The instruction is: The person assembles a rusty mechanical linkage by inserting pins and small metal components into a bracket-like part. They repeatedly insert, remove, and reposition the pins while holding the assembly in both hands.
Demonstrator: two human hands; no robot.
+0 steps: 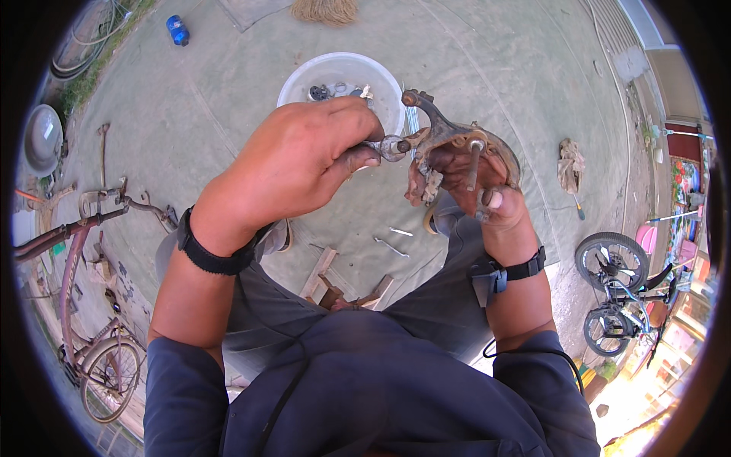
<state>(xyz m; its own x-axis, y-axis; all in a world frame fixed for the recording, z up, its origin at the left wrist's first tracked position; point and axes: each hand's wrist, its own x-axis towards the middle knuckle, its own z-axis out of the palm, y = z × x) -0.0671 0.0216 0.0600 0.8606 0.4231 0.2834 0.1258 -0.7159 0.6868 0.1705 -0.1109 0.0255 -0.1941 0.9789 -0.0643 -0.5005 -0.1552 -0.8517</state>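
In front of me my right hand grips a rusty, greasy metal brake part with a curved arm and a rounded housing. A long bolt sticks out of it, and a greyish scrap of cloth hangs beside my fingers. My left hand is closed on a wrench; its head meets the left end of the brake part. Most of the wrench's handle is hidden in my fist. Beyond my hands stands a pale plastic basin with small dark metal parts in it.
Two small wrenches lie on the green ground sheet near a wooden frame between my feet. An old bicycle is at left, a smaller one at right. A rag, a blue bottle and a broom lie farther out.
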